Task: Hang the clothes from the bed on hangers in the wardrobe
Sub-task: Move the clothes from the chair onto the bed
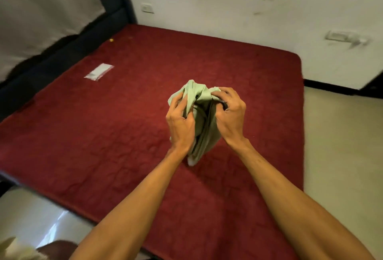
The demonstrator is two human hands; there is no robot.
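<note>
A pale green garment [204,135] hangs bunched between both my hands above the red mattress of the bed [124,135]. My left hand [180,120] grips its left side with curled fingers. My right hand [228,112] grips the right side near the top, where a thin dark curved piece shows under the fingers; I cannot tell what it is. The cloth's lower end dangles just over the mattress. No wardrobe is in view.
A small clear plastic packet [99,72] lies on the mattress at the far left. A dark headboard [41,68] runs along the left. White walls stand behind, with pale floor [342,156] to the right of the bed.
</note>
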